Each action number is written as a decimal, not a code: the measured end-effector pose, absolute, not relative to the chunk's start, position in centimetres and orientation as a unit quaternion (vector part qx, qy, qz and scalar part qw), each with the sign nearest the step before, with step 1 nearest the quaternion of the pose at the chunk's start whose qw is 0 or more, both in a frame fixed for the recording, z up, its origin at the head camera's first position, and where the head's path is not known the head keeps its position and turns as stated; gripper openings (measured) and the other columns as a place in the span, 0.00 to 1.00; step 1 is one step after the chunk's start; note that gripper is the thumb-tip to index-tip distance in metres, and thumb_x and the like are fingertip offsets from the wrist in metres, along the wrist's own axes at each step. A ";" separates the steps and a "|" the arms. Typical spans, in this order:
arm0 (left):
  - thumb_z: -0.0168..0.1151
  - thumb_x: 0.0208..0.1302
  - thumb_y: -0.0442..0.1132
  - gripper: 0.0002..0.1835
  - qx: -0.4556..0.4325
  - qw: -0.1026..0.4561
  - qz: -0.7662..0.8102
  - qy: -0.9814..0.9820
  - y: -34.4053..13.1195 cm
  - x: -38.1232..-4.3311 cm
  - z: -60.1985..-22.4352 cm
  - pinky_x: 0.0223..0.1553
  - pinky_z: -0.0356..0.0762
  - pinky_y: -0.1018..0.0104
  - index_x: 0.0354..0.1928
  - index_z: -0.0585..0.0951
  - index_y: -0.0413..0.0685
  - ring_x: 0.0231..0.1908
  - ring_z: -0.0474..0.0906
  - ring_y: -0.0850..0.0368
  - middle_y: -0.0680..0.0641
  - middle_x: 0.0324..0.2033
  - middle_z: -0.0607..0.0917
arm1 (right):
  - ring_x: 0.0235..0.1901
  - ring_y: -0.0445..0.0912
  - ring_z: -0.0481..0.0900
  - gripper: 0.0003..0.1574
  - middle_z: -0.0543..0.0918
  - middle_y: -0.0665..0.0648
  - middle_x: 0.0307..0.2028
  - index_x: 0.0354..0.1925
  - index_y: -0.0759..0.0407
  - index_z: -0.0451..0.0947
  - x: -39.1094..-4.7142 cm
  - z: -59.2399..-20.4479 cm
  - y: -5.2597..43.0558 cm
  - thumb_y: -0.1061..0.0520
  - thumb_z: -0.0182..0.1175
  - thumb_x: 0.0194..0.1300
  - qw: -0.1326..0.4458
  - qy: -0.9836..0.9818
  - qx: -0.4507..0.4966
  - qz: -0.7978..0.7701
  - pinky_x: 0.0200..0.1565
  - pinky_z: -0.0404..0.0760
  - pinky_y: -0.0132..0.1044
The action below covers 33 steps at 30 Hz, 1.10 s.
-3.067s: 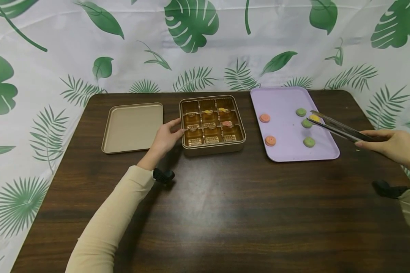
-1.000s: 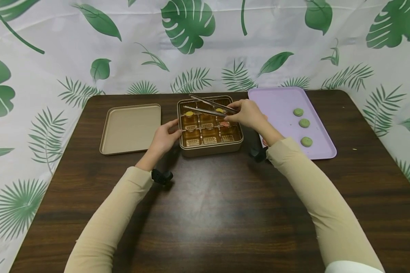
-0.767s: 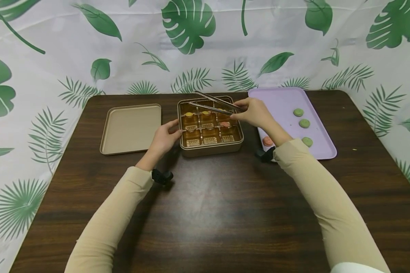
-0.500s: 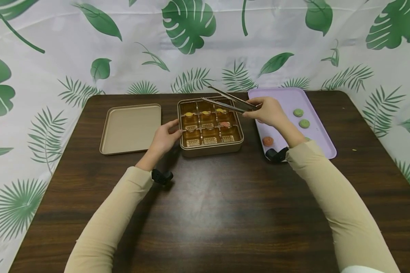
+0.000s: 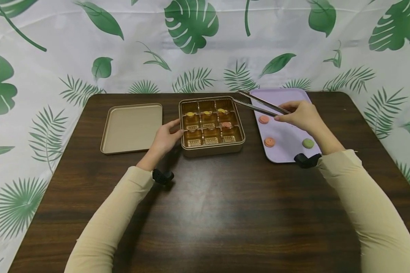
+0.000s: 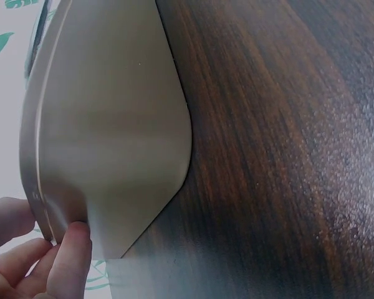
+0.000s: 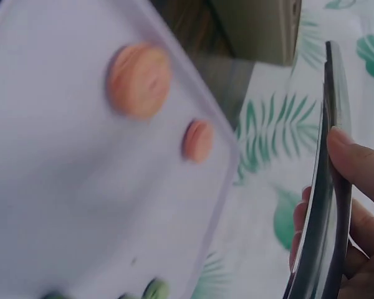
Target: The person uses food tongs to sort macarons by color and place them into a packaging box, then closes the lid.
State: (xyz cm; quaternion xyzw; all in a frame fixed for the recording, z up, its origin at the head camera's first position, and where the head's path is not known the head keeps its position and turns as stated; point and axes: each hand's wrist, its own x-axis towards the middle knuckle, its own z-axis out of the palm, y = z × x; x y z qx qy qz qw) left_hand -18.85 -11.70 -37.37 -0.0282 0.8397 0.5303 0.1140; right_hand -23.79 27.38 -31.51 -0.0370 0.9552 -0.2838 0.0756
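Two pink cookies (image 5: 264, 119) lie on the purple tray (image 5: 285, 136), just left of the right hand (image 5: 302, 116), which I see gripping long, empty tongs (image 7: 327, 230) that point left toward the gold box (image 5: 213, 150), while the left hand (image 5: 165, 137) holds that box's left side.

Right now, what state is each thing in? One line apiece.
Tongs: open, pinching nothing, gripped by the right hand.
Box: uncovered, partly filled, left hand touching its side.
Tan tray: lying flat on the table.
Lavender tray: lying flat, holding pink macarons and green macarons.
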 end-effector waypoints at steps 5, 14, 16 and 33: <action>0.51 0.72 0.38 0.28 -0.027 0.114 0.530 0.840 -11.7 -18.9 -37.3 0.60 0.74 0.51 0.72 0.61 0.45 0.66 0.67 0.44 0.39 0.69 0.65 | 0.49 0.59 0.74 0.36 0.79 0.73 0.51 0.57 0.68 0.75 -23.1 -31.8 29.4 0.45 0.66 0.59 0.084 0.964 -0.030 -0.250 0.46 0.73 0.52; 0.50 0.72 0.37 0.28 -0.027 0.116 0.533 0.838 -11.7 -18.9 -37.1 0.59 0.74 0.51 0.72 0.60 0.43 0.65 0.68 0.44 0.39 0.69 0.65 | 0.48 0.60 0.73 0.40 0.77 0.76 0.51 0.57 0.71 0.74 -22.2 -33.2 32.7 0.42 0.66 0.58 0.096 0.970 -0.007 -0.224 0.43 0.73 0.51; 0.50 0.72 0.37 0.28 -0.028 0.118 0.532 0.838 -11.7 -18.9 -37.1 0.60 0.74 0.51 0.72 0.60 0.43 0.66 0.68 0.44 0.39 0.69 0.65 | 0.47 0.60 0.73 0.40 0.77 0.75 0.50 0.56 0.71 0.75 -22.0 -33.3 33.2 0.42 0.66 0.58 0.100 0.971 -0.005 -0.219 0.42 0.72 0.49; 0.50 0.72 0.38 0.28 -0.028 0.116 0.530 0.840 -11.8 -19.0 -37.4 0.59 0.74 0.51 0.72 0.60 0.45 0.66 0.68 0.44 0.39 0.70 0.65 | 0.43 0.60 0.74 0.39 0.79 0.76 0.47 0.55 0.72 0.76 -21.4 -34.9 35.8 0.43 0.68 0.57 0.112 0.973 0.000 -0.200 0.32 0.68 0.36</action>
